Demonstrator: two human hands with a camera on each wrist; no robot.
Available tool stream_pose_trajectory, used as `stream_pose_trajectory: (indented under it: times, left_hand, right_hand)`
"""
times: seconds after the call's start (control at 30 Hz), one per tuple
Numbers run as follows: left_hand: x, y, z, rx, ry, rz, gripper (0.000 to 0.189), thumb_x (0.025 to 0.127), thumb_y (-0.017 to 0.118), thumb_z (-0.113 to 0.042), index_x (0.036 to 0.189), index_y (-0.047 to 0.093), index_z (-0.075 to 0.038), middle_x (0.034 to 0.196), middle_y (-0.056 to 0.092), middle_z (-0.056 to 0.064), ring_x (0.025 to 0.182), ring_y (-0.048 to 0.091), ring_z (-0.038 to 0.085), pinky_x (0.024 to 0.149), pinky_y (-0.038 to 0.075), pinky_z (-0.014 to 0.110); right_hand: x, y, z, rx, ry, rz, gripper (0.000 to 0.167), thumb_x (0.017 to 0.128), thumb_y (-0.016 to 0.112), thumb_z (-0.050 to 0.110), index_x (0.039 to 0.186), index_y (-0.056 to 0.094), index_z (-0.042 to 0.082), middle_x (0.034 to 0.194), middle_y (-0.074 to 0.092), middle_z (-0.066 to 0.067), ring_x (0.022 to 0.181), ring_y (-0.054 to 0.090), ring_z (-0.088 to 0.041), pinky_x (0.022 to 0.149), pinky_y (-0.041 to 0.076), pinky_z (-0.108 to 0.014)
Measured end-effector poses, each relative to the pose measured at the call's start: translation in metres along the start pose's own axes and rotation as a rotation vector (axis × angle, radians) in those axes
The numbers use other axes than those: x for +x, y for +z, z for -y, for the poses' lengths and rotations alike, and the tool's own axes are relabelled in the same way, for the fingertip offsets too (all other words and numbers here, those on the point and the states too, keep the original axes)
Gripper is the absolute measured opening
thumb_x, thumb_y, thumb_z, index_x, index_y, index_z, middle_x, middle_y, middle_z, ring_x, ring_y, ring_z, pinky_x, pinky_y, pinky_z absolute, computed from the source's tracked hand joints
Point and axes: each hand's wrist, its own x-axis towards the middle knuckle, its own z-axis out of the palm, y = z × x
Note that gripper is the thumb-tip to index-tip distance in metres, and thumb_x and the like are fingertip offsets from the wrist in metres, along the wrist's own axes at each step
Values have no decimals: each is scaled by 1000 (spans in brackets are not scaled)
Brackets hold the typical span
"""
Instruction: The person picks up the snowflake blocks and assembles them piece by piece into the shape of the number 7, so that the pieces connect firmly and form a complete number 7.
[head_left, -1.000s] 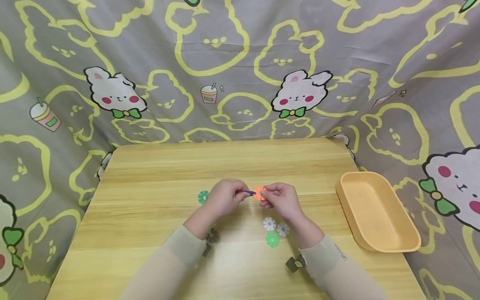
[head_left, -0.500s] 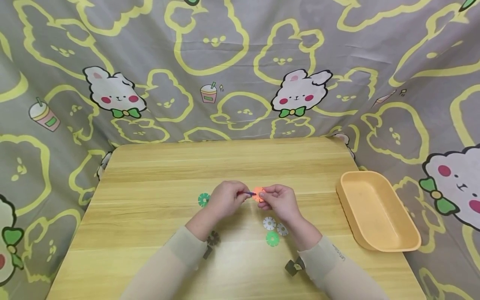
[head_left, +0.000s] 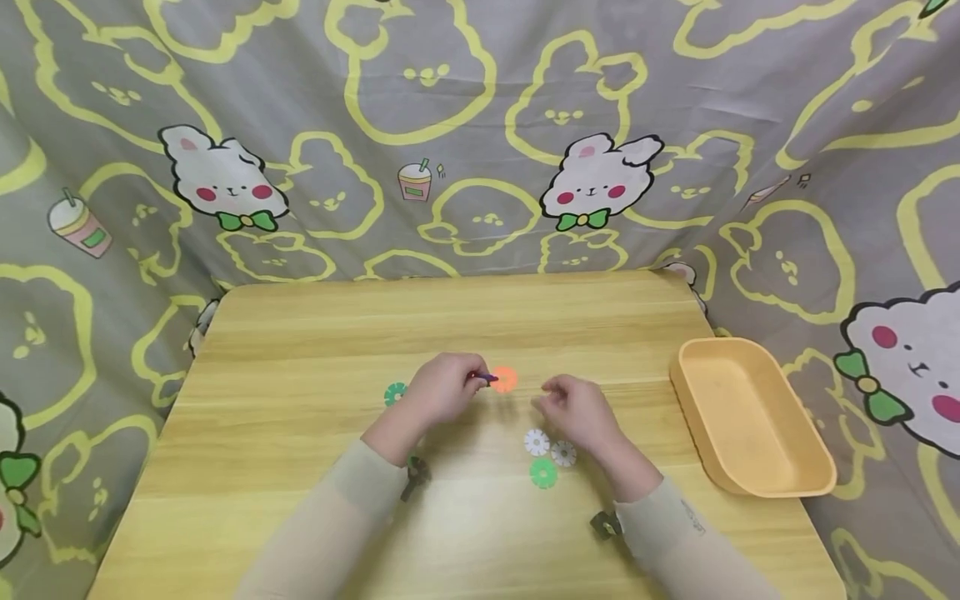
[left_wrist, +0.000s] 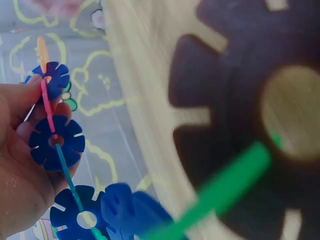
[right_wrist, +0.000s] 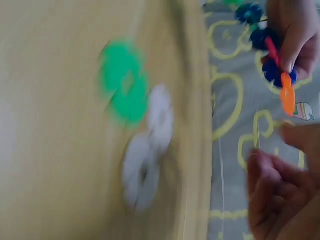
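In the head view my left hand (head_left: pixel 448 390) pinches a chain of slotted plastic discs near its end. An orange disc (head_left: pixel 505 381) sticks out past the fingertips. The left wrist view shows the chain's blue discs (left_wrist: pixel 70 154) joined by a pink disc (left_wrist: pixel 47 102) and other discs seen edge-on. Close to that camera hang a large dark disc (left_wrist: pixel 190 85) and a green disc (left_wrist: pixel 230 180), both blurred. My right hand (head_left: pixel 583 414) is apart from the orange disc, its fingers loosely bent around nothing. Part of the chain is hidden behind the left hand and forearm.
Two white discs, a left one (head_left: pixel 529 447) and a right one (head_left: pixel 557 459), lie beside a light green disc (head_left: pixel 536 474) near the right hand. A yellow-orange bin (head_left: pixel 750 417) stands at the table's right edge. A patterned curtain (head_left: pixel 480 100) surrounds the table.
My right hand has let go of the orange disc and moved right and slightly down. The left hand has shifted a little left, carrying the chain with the orange disc on it.
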Motion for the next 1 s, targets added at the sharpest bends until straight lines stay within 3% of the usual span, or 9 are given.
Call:
stream_pose_trajectory:
  times: [0.1, 0.17, 0.33, 0.6, 0.7, 0.83, 1.0]
  left_hand:
    - [1, -4, 2, 6, -7, 14, 7, 103, 71, -15, 97, 74, -16, 89, 71, -5, 73, 57, 16, 69, 49, 33]
    - [2, -5, 2, -3, -10, 24, 7, 103, 71, -16, 97, 74, -16, 87, 68, -6, 72, 56, 16, 68, 48, 33]
    - [3, -5, 0, -30, -17, 38, 8, 104, 71, -18, 96, 73, -18, 85, 66, -7, 71, 55, 16, 67, 47, 32]
    - [2, -3, -1, -59, -25, 41, 6, 103, 72, -17, 98, 75, -15, 83, 65, -5, 69, 53, 16, 64, 45, 32]
    - [1, -3, -2, -64, -24, 45, 7, 103, 72, -17, 100, 75, -13, 84, 65, -5, 69, 54, 16, 64, 46, 32]
    - [-1, -4, -3, -75, -40, 35, 6, 103, 72, -16, 99, 75, -14, 86, 66, -5, 69, 54, 17, 64, 46, 32]
    - [-3, -6, -5, -86, -55, 20, 5, 103, 72, -16, 98, 75, -14, 87, 67, -4, 69, 54, 18, 64, 45, 32]
  right_hand:
    - [-13, 1, -9, -259, -21, 130, 26, 86, 89, 30, 89, 73, 10, 75, 65, 4, 66, 57, -13, 61, 52, -32]
    - [-22, 4, -12, -348, -30, 204, 31, 79, 94, 34, 80, 69, 14, 70, 60, 6, 62, 52, -13, 59, 48, -33]
    - [-38, 12, -14, -481, -55, 213, 38, 68, 99, 35, 78, 68, 17, 72, 58, 9, 66, 50, -13, 59, 47, -34]
    - [-35, 18, -23, -499, -51, 148, 30, 77, 95, 32, 82, 72, 13, 77, 61, 5, 70, 53, -16, 63, 50, -38]
    - [-30, 22, -29, -496, -58, 93, 31, 83, 91, 34, 95, 77, 9, 82, 62, 2, 73, 53, -16, 65, 52, -38]
    - [-25, 25, -35, -486, -78, 43, 46, 85, 89, 37, 115, 78, 4, 92, 63, -1, 76, 53, -15, 67, 52, -37]
    - [-20, 25, -39, -450, -98, 32, 45, 84, 91, 32, 115, 79, 2, 94, 63, -3, 75, 51, -14, 65, 50, -33]
